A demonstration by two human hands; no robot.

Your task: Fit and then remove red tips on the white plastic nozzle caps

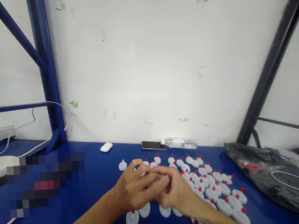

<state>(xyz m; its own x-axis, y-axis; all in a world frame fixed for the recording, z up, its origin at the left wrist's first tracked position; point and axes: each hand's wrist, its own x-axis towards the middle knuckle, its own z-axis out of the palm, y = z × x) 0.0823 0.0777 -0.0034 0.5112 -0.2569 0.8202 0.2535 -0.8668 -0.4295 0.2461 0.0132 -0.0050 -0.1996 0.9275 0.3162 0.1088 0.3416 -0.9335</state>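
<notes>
My left hand point(139, 185) and my right hand point(172, 186) meet above the blue table, fingers curled and pressed together. Between them a small pale patch shows, but the fingers hide most of what they hold. Around and beyond my hands lie many white round nozzle caps point(224, 207), most with a red tip on the spout. One nozzle cap point(122, 166) to the left of the others has a plain white spout. Nearer to me, below my left hand, another red-tipped cap point(132, 219) lies on the table. A red tip point(193, 223) shows beside my right forearm.
Along the wall lie a white case point(106, 147), a phone point(153, 146) and a clear plastic bottle point(179, 143) on its side. A black plastic bag point(274, 181) covers the right side of the blue table point(93, 185). Blue posts point(48, 64) stand at left; cables run nearby.
</notes>
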